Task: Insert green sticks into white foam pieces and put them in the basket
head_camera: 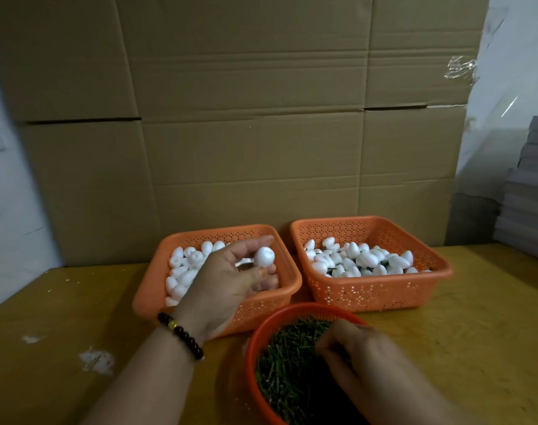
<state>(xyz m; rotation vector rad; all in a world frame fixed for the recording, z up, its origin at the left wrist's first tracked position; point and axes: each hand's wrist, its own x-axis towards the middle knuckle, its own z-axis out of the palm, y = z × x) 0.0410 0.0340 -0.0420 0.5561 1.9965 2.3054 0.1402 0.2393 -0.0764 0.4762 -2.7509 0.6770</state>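
Left hand (231, 277), beaded bracelet (182, 335) on wrist, hovers over the left orange basket (151, 289), fingers curled round one white foam piece (264, 256), egg-shaped, held at the fingertips above the loose foam pieces (182, 271) filling that basket. Foam crumbs (96, 360) lie on the yellow table (47, 302) at far left. Right hand (350, 348) is down in the round orange bowl (255, 338) of green sticks (286, 363), fingertips bunched among the sticks; whether it pinches one, cannot tell. Right orange basket (372, 289) sits just beside the left one, holding foam pieces with green stems (369, 259). Cardboard boxes (246, 118) stand behind.
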